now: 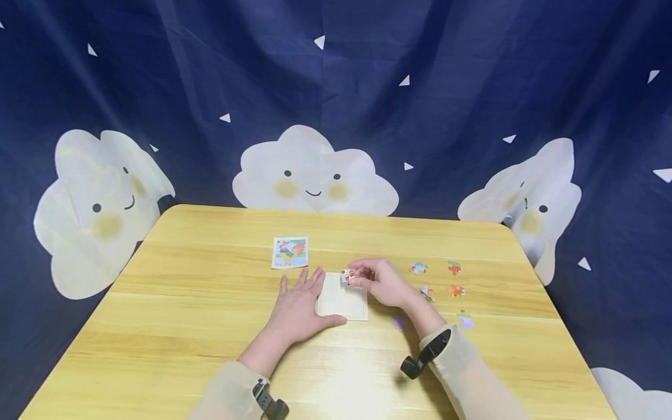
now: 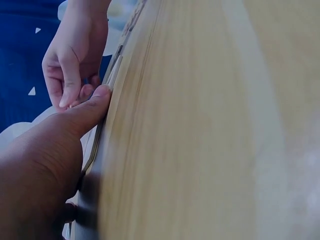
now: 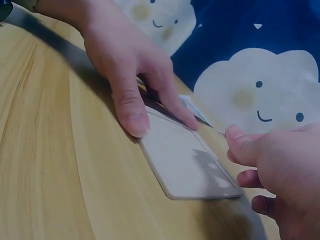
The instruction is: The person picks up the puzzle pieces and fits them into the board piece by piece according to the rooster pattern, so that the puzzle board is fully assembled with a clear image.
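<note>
A white puzzle tray with a raised rim lies on the table, no pieces seen in it. My left hand steadies its left side, fingers spread and thumb along the near edge; the right wrist view shows this hand touching the rim. Between thumb and fingers, my right hand pinches a jigsaw piece, white with red and yellow marks, over the tray's far right corner. In the right wrist view the piece is nearly edge-on beyond the right hand.
Several loose jigsaw pieces lie on the table to the right, some close to the right forearm. A picture card of a colourful bird sits beyond the left hand. Behind the wooden table hangs a blue curtain with clouds.
</note>
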Demonstrator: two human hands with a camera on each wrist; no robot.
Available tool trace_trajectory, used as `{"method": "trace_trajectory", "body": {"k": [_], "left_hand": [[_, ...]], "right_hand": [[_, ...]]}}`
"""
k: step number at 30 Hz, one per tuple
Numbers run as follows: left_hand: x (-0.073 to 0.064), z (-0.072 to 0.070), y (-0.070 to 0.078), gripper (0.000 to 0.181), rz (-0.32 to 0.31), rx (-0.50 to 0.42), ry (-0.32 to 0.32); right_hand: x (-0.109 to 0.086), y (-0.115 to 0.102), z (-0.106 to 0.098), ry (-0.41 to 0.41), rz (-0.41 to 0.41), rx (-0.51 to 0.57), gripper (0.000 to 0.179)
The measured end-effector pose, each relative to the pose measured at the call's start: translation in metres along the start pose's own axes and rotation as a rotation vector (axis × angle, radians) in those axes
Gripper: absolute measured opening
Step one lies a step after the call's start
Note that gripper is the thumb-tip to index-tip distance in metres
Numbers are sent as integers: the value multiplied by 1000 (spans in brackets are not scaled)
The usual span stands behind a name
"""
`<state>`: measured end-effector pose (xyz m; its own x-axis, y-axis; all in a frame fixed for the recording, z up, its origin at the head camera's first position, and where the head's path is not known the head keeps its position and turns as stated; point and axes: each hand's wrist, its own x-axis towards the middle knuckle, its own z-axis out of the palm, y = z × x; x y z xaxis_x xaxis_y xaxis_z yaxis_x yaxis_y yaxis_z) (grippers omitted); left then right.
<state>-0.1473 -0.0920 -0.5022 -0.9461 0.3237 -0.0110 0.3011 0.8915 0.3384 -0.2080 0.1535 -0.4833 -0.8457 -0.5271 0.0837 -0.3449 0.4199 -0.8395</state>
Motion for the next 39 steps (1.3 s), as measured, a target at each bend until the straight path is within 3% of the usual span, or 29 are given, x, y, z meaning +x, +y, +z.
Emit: {"method": "trace_trajectory", "body": {"k": [10, 19, 39], "left_hand": [[0, 0, 0, 123, -7, -15, 0], [-2, 1, 1, 121, -2, -53, 11], [-2, 1, 0, 120, 5, -25, 3]], "right_hand": [[10, -4, 19, -19, -23, -59, 33], [17, -4, 36, 15, -56, -257, 32], [19, -1, 44, 49, -105, -417, 36]]}}
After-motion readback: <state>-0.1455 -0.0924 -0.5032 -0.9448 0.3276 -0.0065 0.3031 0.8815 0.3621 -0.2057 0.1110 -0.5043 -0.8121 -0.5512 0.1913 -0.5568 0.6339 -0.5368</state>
